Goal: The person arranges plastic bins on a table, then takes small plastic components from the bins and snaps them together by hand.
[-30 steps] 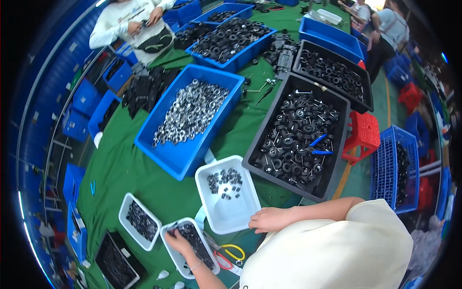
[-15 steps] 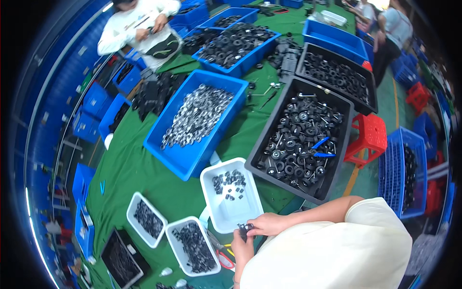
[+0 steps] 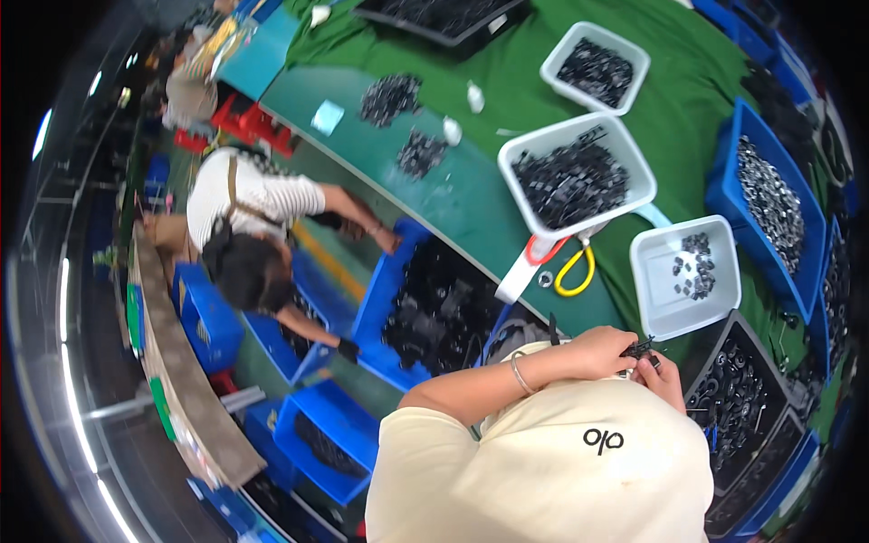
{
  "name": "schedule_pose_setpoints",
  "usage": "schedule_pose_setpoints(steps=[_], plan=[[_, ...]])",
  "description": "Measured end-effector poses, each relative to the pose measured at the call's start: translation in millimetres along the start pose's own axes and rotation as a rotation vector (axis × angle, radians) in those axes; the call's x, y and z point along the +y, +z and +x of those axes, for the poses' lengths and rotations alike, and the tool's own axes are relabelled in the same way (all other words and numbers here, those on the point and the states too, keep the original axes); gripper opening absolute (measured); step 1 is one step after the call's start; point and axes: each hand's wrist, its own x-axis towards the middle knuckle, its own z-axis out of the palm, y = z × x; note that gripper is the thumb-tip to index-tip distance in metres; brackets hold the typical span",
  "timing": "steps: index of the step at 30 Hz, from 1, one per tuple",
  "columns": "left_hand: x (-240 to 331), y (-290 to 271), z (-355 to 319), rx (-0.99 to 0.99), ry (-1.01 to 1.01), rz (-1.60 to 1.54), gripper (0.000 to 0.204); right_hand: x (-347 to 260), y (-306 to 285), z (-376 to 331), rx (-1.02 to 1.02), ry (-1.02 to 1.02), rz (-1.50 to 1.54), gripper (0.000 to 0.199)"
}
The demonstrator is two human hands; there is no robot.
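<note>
My left hand and my right hand meet in front of my cream shirt, at the near edge of the green table. Both pinch a small black part between the fingertips. A bracelet sits on my left wrist. Just beyond the hands stands a white tray holding a few small black parts. Further off, a larger white bin is full of black parts.
Red- and yellow-handled tools lie beside the white bin. A blue bin of silver parts and black bins of ring parts stand at the right. To the left, a crouching person reaches into blue floor crates.
The view has swung round sharply, so the table now lies at the upper right. My hands stay together on the small part, and the floor crates and crouching person have come into view.
</note>
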Motion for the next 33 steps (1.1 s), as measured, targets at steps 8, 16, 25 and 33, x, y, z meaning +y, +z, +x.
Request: schedule_pose_setpoints(steps=[8,16,25,33], plan=[[-36,9,-75,0.131,0.107,-0.313,0.019,-17,-25,-8,-0.594,-0.360,-0.390,0.033],[-39,36,-100,0.554,-0.073,-0.645,0.023,-19,36,19,-0.374,0.052,-0.098,0.013],[-40,56,-114,0.659,-0.109,-0.385,0.023,-8,74,12,-0.569,-0.203,-0.150,0.035],[-44,49,-116,0.647,-0.087,-0.333,0.023,0,80,16,-0.456,-0.299,-0.474,0.022]])
